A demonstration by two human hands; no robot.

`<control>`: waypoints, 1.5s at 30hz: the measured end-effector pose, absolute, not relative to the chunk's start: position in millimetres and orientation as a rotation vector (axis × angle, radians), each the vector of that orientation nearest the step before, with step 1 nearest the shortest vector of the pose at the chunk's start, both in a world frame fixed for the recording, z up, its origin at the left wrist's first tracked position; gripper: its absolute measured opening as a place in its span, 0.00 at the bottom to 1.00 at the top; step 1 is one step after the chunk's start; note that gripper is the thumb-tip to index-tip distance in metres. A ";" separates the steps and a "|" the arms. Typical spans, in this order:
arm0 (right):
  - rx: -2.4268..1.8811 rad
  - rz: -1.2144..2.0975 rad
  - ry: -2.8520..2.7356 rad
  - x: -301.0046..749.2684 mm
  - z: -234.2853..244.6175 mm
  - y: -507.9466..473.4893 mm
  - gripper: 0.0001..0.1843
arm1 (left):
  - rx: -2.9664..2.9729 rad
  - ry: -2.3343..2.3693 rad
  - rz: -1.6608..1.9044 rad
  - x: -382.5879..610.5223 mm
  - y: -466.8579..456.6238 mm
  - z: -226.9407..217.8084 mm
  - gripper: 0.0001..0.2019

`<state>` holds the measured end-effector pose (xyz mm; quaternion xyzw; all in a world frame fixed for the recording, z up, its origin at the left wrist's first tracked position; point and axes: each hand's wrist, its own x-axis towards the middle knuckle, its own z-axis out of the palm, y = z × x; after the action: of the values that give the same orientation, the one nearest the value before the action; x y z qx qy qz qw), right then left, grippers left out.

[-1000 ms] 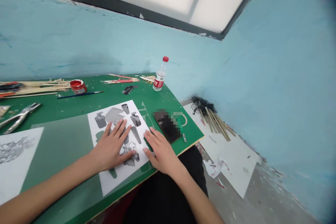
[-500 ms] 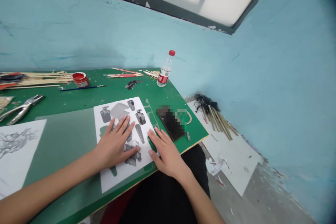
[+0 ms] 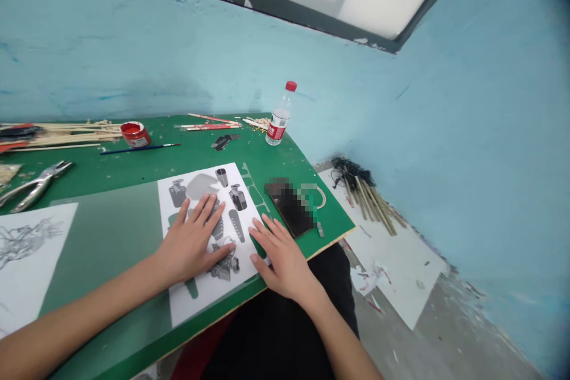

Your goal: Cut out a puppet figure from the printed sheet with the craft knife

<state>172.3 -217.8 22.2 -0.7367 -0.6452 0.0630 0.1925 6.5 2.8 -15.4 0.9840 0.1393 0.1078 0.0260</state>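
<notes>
Green tabletop (image 3: 169, 165), left hand (image 3: 190, 245) splayed palm-down on printed sheet (image 3: 236, 227), right hand (image 3: 285, 262) at its right edge, both unclenched

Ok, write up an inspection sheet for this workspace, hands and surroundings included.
Surface: green table, specked with small scraps.
Job's things: printed sheet with grey shapes, lying flat.
Clutter: metal pliers, open red paint jar, brush, bottle, phone.
Hands: left hand spread on the printed sheet; right hand at its right edge.
Cables: none identifiable; a pale loop beside the phone is partly blurred.
Surroundings: blue wall; bundled sticks on the floor area.
</notes>
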 end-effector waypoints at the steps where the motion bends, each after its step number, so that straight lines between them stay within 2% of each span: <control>1: -2.076 0.171 -1.822 171.7 22.2 -217.7 0.28 | 3.043 0.433 0.329 6.5 2.9 -15.4 0.50; 13: -2.155 0.039 -1.733 166.6 11.9 -219.4 0.43 | 2.994 0.406 0.290 6.0 3.7 -12.5 0.42; 21: -2.181 0.083 -1.765 165.9 15.8 -218.0 0.37 | 3.001 0.387 0.260 5.1 5.3 -11.1 0.42; 41: -2.170 0.104 -1.741 166.0 17.4 -217.5 0.38 | 3.020 0.361 0.305 4.5 5.3 -13.0 0.43; 45: -2.179 0.117 -1.738 165.7 17.3 -217.6 0.37 | 3.009 0.321 0.390 3.0 4.7 -10.8 0.39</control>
<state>165.7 -217.6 17.3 -0.7690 -0.6135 0.0414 0.1751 3.0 4.7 -10.8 0.9852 0.1051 0.1278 0.0452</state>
